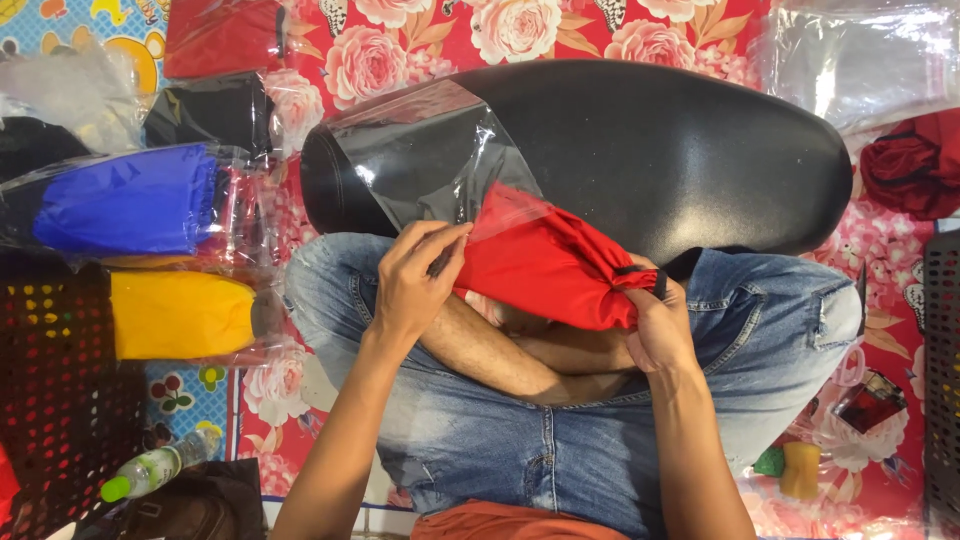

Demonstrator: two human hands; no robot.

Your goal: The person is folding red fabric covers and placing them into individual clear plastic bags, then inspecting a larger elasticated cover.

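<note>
A rolled red cloth item (545,265) lies across my lap, its left end partly inside a clear plastic bag (430,150) that rests on a black cushion (640,140). My left hand (415,280) pinches the mouth of the bag at the red cloth's left end. My right hand (655,320) grips the cloth's right end, where a black cord shows. I sit cross-legged in blue jeans (500,440).
Bagged cloth items lie at the left: blue (130,200), yellow (180,315), black (210,110) and red (220,35). More clear bags (865,60) and a red cloth (905,160) sit at the right. A bottle (155,468) lies at lower left, black crates at both sides.
</note>
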